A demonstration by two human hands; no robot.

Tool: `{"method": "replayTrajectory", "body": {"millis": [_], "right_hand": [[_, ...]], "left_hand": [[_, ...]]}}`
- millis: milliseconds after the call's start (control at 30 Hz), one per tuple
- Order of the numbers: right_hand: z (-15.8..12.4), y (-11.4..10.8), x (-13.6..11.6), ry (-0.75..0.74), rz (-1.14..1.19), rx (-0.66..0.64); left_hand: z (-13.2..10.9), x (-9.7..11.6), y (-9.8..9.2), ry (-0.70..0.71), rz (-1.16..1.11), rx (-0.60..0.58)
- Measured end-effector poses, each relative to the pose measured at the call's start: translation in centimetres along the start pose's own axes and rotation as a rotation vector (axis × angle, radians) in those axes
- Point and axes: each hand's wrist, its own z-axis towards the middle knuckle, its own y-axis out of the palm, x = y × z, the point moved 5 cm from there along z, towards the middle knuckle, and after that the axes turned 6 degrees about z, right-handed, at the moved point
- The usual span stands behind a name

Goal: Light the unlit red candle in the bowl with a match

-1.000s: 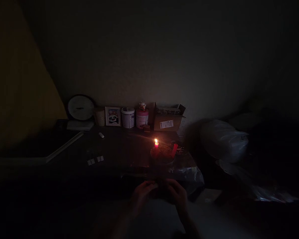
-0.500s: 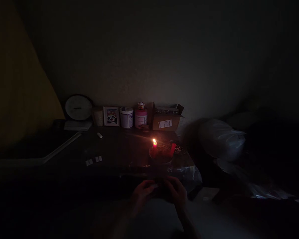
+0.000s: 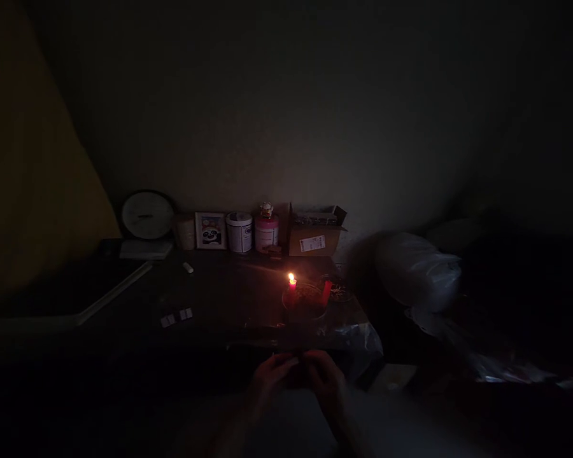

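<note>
In dim light, my left hand [image 3: 270, 373] and my right hand [image 3: 326, 375] are close together in front of the table's near edge. Their fingers are bent and closed, fingertips nearly meeting; whatever lies between them is too dark to make out. Just beyond, a lit red candle [image 3: 292, 286] stands upright at the left side of a round dish [image 3: 304, 313]. A second red candle [image 3: 326, 292], unlit, leans at the dish's right side. Thin sticks [image 3: 338, 291] lie in a dark heap to its right.
Along the wall stand a round clock [image 3: 147, 216], a framed panda picture [image 3: 211, 231], a white tin [image 3: 239, 233], a pink-lidded tin [image 3: 266, 236] and an open cardboard box [image 3: 314, 243]. Small white pieces [image 3: 176, 317] lie on the table [image 3: 229, 286]. A plastic bag [image 3: 417, 267] bulges at right.
My hands have come closer together, the right one moving left toward the other. The view has tilted slightly, so the table's things sit a little lower. The candle still burns.
</note>
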Motion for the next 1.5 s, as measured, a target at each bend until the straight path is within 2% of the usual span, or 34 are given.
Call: {"method": "replayTrajectory", "body": {"millis": [167,367,467,567,667,800,900,1067,1167,1267,1367,1433,1500], "right_hand": [[-0.2,0.2,-0.1,-0.072,-0.019,0.038],[-0.6,-0.1,1.2,0.006,-0.024,0.059],[-0.2,-1.0,1.4,0.041,-0.046,0.127],[0.3,-2.3,0.3,0.060,-0.070,0.210],[0.4,-2.9,-1.9,0.031,-0.077,0.238],[-0.1,-2.5,-3.6,-0.078,-0.062,0.227],[-0.3,-2.0,-3.7,-0.157,-0.063,0.192],[-0.9,-3.3,-5.5,-0.140,-0.112,0.279],[-1.3,-3.3,-6.6,-0.193,-0.116,0.213],[-0.7,-2.6,-5.2,-0.277,-0.206,0.125],[0.4,-3.6,-2.7,-0.246,-0.271,0.289],[0.9,-4.7,-1.8,-0.204,-0.255,0.391],[1.4,-5.9,-2.0,-0.169,-0.219,0.448]], "left_hand": [[0.4,-0.4,-0.2,0.019,0.021,-0.010],[-0.1,0.0,0.5,0.026,0.005,-0.019],[-0.8,0.4,0.9,0.039,-0.031,-0.011],[-1.2,1.0,1.1,0.074,-0.050,0.019],[-1.3,1.6,1.2,0.098,-0.039,0.061],[-1.9,2.6,2.0,0.063,-0.027,0.101],[-2.6,3.4,2.9,0.083,-0.002,0.063],[-2.1,3.1,2.8,0.073,-0.042,0.114],[-1.8,2.9,3.0,0.072,-0.070,0.114],[-2.5,3.6,3.8,0.099,-0.091,0.049],[-3.4,4.3,3.9,0.114,-0.099,0.019],[-3.5,4.4,2.9,0.100,-0.076,0.051],[-3.3,4.3,1.2,0.104,-0.045,0.097]]}}
